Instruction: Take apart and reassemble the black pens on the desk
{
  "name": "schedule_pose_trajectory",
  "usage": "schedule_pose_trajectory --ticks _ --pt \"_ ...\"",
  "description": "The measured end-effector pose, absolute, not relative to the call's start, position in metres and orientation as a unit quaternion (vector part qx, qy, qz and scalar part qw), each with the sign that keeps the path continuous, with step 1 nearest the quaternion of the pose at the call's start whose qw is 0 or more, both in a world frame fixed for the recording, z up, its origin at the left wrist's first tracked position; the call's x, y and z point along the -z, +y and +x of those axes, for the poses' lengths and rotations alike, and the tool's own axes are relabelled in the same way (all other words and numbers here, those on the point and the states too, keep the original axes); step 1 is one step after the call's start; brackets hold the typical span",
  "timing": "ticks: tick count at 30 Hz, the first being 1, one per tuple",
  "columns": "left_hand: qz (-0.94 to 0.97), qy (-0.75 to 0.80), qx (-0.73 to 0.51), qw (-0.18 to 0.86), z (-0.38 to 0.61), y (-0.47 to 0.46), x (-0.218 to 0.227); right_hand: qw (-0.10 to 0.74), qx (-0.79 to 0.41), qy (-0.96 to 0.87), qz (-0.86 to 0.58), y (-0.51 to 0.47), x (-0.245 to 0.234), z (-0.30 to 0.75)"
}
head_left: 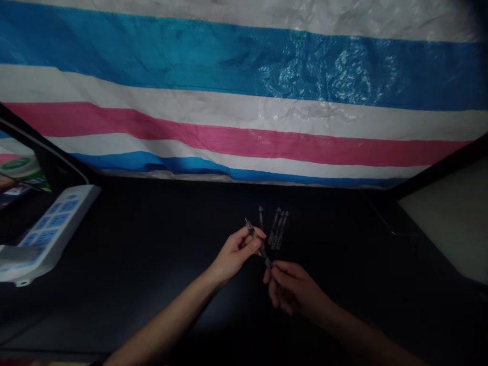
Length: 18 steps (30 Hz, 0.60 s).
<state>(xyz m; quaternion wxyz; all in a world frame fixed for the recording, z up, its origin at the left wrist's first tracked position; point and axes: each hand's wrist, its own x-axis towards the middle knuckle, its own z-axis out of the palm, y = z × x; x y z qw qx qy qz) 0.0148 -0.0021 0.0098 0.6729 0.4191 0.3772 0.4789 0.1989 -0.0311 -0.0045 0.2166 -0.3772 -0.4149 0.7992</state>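
Note:
My left hand (239, 248) is closed in a pinch round the upper part of a thin dark pen (256, 241), its tip pointing up and left. My right hand (290, 288) is closed on the pen's lower end just below and to the right. Both hands hover over a black table (152, 254). Just beyond the fingers, several more dark pens (277, 229) lie side by side on the table, with one apart on their left.
A white power strip with blue sockets (46, 234) lies at the table's left edge. A striped blue, white and pink tarpaulin (244, 101) hangs behind the table. A pale surface (450, 223) shows at the right.

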Motion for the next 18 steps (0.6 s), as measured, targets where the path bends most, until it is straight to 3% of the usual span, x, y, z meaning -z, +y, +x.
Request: schedule_pose_trajectory --ticks 9,18 --pt "0.416 0.397 -0.507 0.642 0.012 0.004 -0.003 0.269 -0.594 -0.604 -0.458 -0.024 -0.009 0.200" --pt "0.441 0.365 -0.508 0.644 0.013 0.003 -0.002 0.258 -0.588 -0.612 -0.461 -0.022 -0.008 0.200"
